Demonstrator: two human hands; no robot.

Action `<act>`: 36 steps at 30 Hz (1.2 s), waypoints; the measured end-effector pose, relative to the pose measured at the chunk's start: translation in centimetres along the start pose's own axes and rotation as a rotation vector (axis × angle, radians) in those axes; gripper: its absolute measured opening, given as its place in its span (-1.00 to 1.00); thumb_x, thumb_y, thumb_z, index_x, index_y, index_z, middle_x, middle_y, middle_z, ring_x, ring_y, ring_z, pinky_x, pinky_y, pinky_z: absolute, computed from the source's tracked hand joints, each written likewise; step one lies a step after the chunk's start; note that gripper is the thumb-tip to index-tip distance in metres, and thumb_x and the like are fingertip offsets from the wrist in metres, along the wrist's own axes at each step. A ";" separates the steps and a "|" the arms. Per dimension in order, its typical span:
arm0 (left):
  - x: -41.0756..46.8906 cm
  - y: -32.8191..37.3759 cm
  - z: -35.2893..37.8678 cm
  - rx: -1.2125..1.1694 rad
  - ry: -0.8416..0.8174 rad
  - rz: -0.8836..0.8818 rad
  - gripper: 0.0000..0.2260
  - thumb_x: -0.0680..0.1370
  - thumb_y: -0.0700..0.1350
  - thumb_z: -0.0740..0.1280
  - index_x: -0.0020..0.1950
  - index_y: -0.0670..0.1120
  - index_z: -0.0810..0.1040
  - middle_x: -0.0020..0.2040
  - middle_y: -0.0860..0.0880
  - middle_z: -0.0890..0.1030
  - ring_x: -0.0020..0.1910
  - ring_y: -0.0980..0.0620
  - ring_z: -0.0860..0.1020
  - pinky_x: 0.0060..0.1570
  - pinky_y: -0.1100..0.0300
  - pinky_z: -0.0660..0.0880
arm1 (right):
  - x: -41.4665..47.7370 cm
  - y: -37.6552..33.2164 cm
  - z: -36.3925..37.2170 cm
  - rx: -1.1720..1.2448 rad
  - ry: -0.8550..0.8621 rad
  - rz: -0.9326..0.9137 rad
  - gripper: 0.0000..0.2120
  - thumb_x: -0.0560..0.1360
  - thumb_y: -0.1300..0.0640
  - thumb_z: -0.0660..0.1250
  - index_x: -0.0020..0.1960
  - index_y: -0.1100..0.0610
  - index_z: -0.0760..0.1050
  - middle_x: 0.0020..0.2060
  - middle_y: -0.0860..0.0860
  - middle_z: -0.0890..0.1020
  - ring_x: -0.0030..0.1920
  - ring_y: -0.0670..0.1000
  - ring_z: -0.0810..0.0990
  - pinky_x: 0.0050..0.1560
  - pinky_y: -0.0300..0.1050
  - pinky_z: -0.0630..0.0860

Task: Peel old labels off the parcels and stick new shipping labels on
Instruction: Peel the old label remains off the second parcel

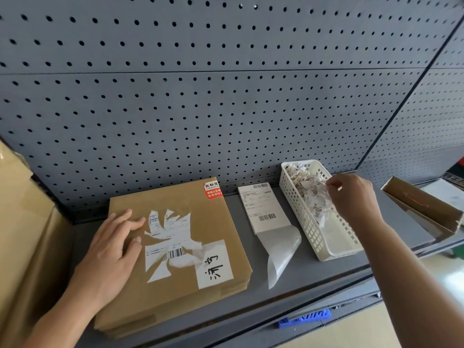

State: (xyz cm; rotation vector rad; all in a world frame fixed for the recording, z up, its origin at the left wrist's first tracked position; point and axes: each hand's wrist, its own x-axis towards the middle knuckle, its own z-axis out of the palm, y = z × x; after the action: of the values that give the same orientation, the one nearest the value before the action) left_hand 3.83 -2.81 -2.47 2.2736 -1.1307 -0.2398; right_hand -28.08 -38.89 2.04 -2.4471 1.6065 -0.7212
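Right grip (pixel 351 194): over the far half of the basket (pixel 324 254), fingers curled, tips pinching a white scrap (pixel 324 192) just above the heap.

Left grip (pixel 113 244): flat, fingers straight and slightly spread, palm down on the left part of the parcel (pixel 190 204); fingertips touch the left edge of the old label (pixel 170 237). Holds nothing.

Parcel: flat brown carton lying on the shelf (pixel 288 297), left of centre, turned a little askew.

Old label: white, on top of the parcel, torn into ragged strips, with print and a barcode left on what remains; brown card shows between the strips.

Tag (pixel 214 263): white rectangle with black handwriting, stuck at the parcel's near right, touching the old label.

Sticker (pixel 213 190): red and white, at the parcel's far right corner.

New labels (pixel 263 209): a white printed stack with barcodes, on the shelf between parcel and basket.

Liner (pixel 278 249): translucent backing sheet, curling from the stack's near end toward the shelf front.

Basket: white, slotted, oblong, right of the labels; torn paper (pixel 307 189) is piled in its far half.

Box (pixel 421 207): open brown carton at the shelf's right end.

Carton (pixel 22 222): large, brown, at the left edge.

Pegboard (pixel 200 96): grey, perforated, behind the shelf.

Crate (pixel 306 317): blue, partly seen below the shelf.
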 end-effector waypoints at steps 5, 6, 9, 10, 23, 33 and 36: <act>0.0 0.0 0.0 0.000 -0.003 0.006 -0.69 0.68 -0.02 0.18 0.40 0.24 0.34 0.49 0.32 0.14 0.55 0.33 -0.08 0.50 0.16 -0.05 | 0.1 -0.1 -0.4 0.053 0.021 0.021 -0.93 0.51 0.25 0.37 -0.10 0.11 0.58 -0.19 0.03 0.63 -0.25 0.04 0.59 -0.18 0.00 0.60; 0.0 0.0 0.0 0.002 -0.004 0.006 -0.69 0.68 -0.02 0.18 0.40 0.24 0.35 0.49 0.31 0.15 0.55 0.32 -0.08 0.50 0.16 -0.05 | 0.1 -0.2 -0.5 0.058 0.024 0.018 -0.95 0.51 0.23 0.38 -0.11 0.10 0.58 -0.19 0.03 0.63 -0.26 0.04 0.59 -0.18 0.03 0.62; 0.0 -0.1 0.1 0.007 -0.005 -0.001 -0.67 0.68 -0.02 0.18 0.44 0.18 0.39 0.51 0.29 0.17 0.56 0.29 -0.07 0.50 0.16 -0.05 | 0.2 -0.5 -0.8 0.066 0.046 -0.030 -0.91 0.53 0.20 0.33 -0.07 0.12 0.62 -0.16 0.03 0.66 -0.19 0.07 0.60 -0.09 0.04 0.61; 0.0 -0.1 0.1 0.010 -0.008 -0.006 -0.67 0.68 -0.02 0.18 0.45 0.16 0.39 0.53 0.27 0.17 0.58 0.27 -0.07 0.50 0.16 -0.05 | 0.3 -0.7 -0.9 0.075 0.056 -0.043 -0.88 0.54 0.20 0.31 -0.05 0.13 0.63 -0.14 0.02 0.66 -0.16 0.07 0.60 -0.07 0.03 0.59; 0.0 0.0 0.1 -0.003 -0.018 -0.030 -0.66 0.68 0.02 0.16 0.47 0.20 0.35 0.53 0.31 0.13 0.59 0.26 -0.08 0.53 0.12 0.00 | -1.1 -8.4 -0.4 0.211 -0.097 -0.244 -0.84 0.56 0.24 0.30 0.02 0.07 0.63 -0.11 -0.04 0.61 -0.20 -0.08 0.51 -0.20 -0.39 0.31; -0.4 0.7 -0.1 -0.023 -0.024 -0.067 -0.66 0.69 0.06 0.10 0.47 0.25 0.33 0.52 0.37 0.08 0.57 0.32 -0.14 0.53 0.02 0.12 | -3.4 -15.8 2.9 0.344 -0.210 -0.497 -0.80 0.53 0.30 0.29 0.00 0.08 0.64 -0.11 -0.05 0.63 -0.20 -0.15 0.54 -0.11 -0.33 0.47; -0.4 0.7 -0.2 -0.027 -0.024 -0.072 -0.65 0.69 0.07 0.09 0.48 0.25 0.32 0.54 0.36 0.08 0.57 0.33 -0.15 0.54 0.01 0.13 | -3.7 -16.9 3.6 0.370 -0.226 -0.519 -0.82 0.52 0.30 0.31 -0.02 0.09 0.64 -0.12 -0.05 0.63 -0.19 -0.04 0.56 -0.08 -0.02 0.55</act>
State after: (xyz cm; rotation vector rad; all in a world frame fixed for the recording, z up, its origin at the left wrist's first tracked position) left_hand 3.13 -2.77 -1.95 2.2954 -1.0528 -0.3103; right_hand -13.52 -28.94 3.72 -2.5494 0.6834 -0.6922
